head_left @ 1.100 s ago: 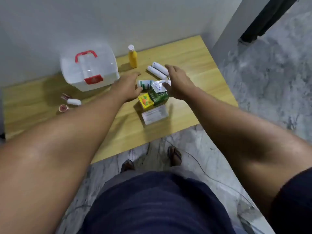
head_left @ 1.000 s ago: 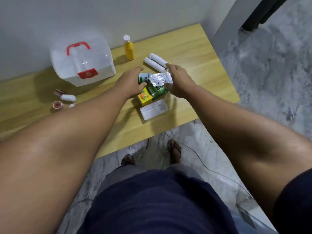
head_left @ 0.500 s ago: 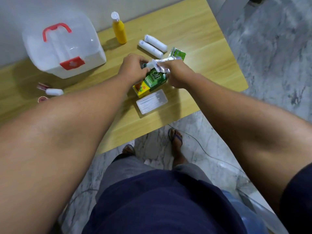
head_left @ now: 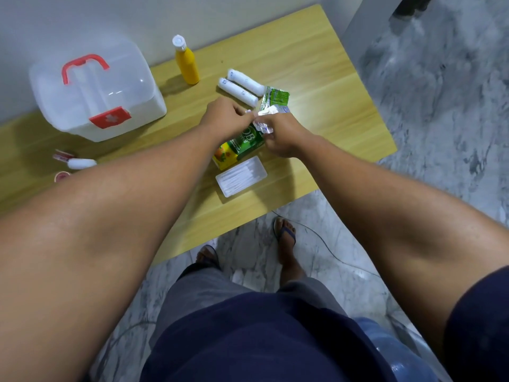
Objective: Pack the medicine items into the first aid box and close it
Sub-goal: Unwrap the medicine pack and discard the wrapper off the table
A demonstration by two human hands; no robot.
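Observation:
The white first aid box with a red handle and red latch stands shut at the table's back left. My left hand and my right hand meet over the middle of the table, both pinching silver foil blister strips. Under them lies a green and yellow medicine carton. A green sachet lies just behind my right hand. Two white bandage rolls lie side by side beyond the hands, next to an upright yellow bottle. A clear box of cotton swabs lies near the front edge.
A small white tube, a red item and a small round red-lidded pot lie at the left, partly behind my left forearm. The wooden table meets a white wall behind. My sandalled feet stand on marble floor below.
Both hands lifted the foil strips off the green carton and drew together over it. The green sachet came into sight behind my right hand. The camera tilted down and closer.

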